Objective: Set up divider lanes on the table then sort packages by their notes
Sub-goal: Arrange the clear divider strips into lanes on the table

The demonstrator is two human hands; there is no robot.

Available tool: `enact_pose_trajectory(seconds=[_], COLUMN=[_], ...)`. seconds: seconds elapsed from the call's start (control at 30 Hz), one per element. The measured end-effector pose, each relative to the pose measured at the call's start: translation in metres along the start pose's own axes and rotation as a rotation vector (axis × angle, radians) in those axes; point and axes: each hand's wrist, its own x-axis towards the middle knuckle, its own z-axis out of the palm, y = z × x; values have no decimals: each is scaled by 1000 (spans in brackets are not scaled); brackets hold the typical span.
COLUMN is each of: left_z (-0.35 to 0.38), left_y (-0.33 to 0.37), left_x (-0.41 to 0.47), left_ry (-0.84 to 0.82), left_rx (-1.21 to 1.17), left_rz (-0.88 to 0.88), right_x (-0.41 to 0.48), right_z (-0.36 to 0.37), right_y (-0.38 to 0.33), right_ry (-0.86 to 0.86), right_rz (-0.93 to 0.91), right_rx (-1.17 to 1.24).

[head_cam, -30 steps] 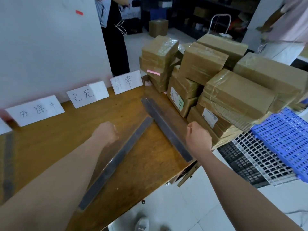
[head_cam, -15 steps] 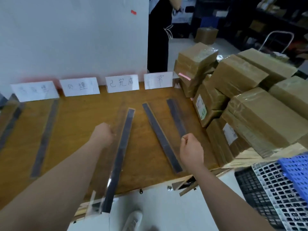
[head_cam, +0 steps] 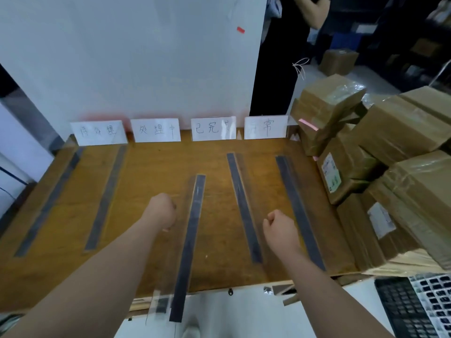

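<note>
Five dark divider strips with clear walls lie lengthwise on the wooden table (head_cam: 151, 172). My left hand (head_cam: 163, 211) is curled round the clear wall of the middle divider (head_cam: 192, 240), whose near end sticks out past the table's front edge. My right hand (head_cam: 280, 229) is a fist against the rightmost divider (head_cam: 291, 189), seemingly gripping its clear wall. Another divider (head_cam: 240, 196) lies between them, and two more (head_cam: 106, 198) (head_cam: 50, 203) lie on the left. Four handwritten label cards (head_cam: 156, 130) stand along the back. Taped brown packages (head_cam: 402, 132) are stacked at the right; one carries a pink note (head_cam: 308, 124).
A white board (head_cam: 134, 57) stands behind the labels. A person in dark clothes (head_cam: 275, 69) stands behind the table's far right corner. Black plastic grid trays (head_cam: 410, 311) lie on the floor at lower right. A cardboard box (head_cam: 338, 61) sits on the floor further back.
My left hand has swung the middle divider from a slant to nearly straight. The two right dividers, side by side earlier, now lie apart. The view has turned left, showing all four labels.
</note>
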Motion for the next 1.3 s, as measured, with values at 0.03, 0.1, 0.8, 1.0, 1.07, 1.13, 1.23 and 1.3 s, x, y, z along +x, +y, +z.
enact_pose_trajectory(seconds=[0.03,0.1,0.8,1.0,1.07,1.13,1.23,1.3], left_z=[-4,-10,-46,-48,-49,-49,-49,-49], left_y=[0,-3,10,14,15,17,19,20], left_x=[3,14,78,80,79,77,75,72], left_ry=[-2,-4,63,63,61,57,57,50], left_rx=[17,65,-1,-23,-29,-34,-41,-47], left_rz=[0,5,122,103,96,90,86,86], right_x=[3,8,57,65,68,69,70,71], right_z=[1,4,27,22,21,20,19,18], right_y=[-5,-14,-51,-51,-51,-50,-50,-49], right_ry=[-8,-13,87,101,106,109,111,107], right_rz=[-7,-9,125,126,127,128,125,126], right_rx=[-20,-36,107,88,84,88,91,96])
